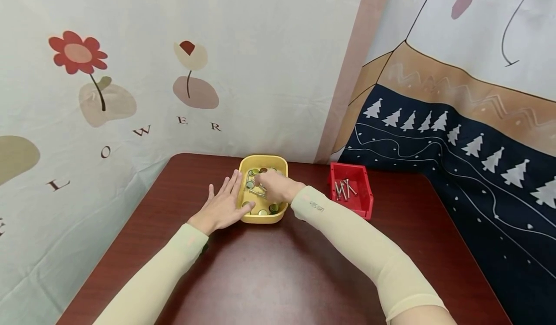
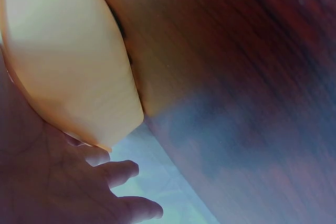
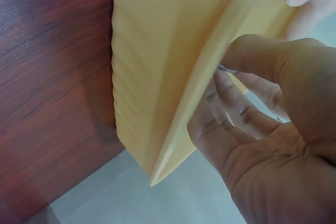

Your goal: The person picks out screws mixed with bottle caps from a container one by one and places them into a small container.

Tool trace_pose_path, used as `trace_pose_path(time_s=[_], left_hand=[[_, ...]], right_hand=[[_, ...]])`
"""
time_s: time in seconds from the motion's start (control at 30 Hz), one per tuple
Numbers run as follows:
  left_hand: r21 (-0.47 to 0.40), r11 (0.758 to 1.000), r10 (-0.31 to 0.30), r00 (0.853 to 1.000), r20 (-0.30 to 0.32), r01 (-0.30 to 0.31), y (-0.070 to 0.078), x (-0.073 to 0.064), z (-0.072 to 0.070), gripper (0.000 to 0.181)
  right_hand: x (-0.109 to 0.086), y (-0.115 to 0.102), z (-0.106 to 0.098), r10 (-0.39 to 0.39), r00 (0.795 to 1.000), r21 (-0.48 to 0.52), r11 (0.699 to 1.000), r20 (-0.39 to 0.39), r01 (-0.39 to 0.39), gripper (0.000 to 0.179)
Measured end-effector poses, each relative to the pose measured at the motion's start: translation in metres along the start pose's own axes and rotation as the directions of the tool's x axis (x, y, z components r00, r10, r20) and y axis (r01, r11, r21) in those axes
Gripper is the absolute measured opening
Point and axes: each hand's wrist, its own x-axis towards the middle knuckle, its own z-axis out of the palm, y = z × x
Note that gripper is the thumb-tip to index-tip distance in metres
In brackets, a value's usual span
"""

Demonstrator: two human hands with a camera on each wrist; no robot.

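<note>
A yellow bin (image 1: pixel 262 219) stands on the table and holds several round metal caps (image 1: pixel 273 208) and some silver screws (image 1: pixel 259 193). My left hand (image 1: pixel 223 205) rests against its left side, fingers stretched out and spread, thumb over the rim. Inside the bin, my right hand (image 1: pixel 278 186) reaches down with bent fingers. In the right wrist view, its thumb and forefinger pinch a thin metal piece (image 3: pixel 226 68), seemingly a screw, mostly hidden by the fingers. The left wrist view shows the bin's outer wall (image 2: pixel 68 51) beside the left palm.
To the right stands a red bin (image 1: pixel 369 204) with several silver screws (image 1: pixel 345 190) lying in it. Both bins are near the far edge of the dark wooden table (image 1: pixel 269 276). Printed cloth (image 1: pixel 269 74) hangs behind the table and along its right side.
</note>
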Motion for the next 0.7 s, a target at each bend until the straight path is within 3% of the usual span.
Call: trace_pose_path(time_s=[0.13,0.37,0.7], left_hand=[[0.003,1.000,0.000,1.000,0.002,0.000,0.000,0.000,0.000,0.107],[0.001,1.000,-0.009,1.000,0.016,0.009,0.001,-0.002,-0.001,0.107],[-0.012,1.000,-0.008,1.000,0.003,0.008,0.002,-0.002,-0.002,0.107]], right_hand=[[-0.004,0.003,-0.003,0.011,1.000,0.053,0.999,-0.025,-0.010,0.047],[-0.010,0.010,-0.003,-0.021,0.997,0.035,0.999,-0.080,0.024,0.041],[-0.019,0.014,-0.007,-0.035,0.992,0.103,0.994,-0.124,0.048,0.040]])
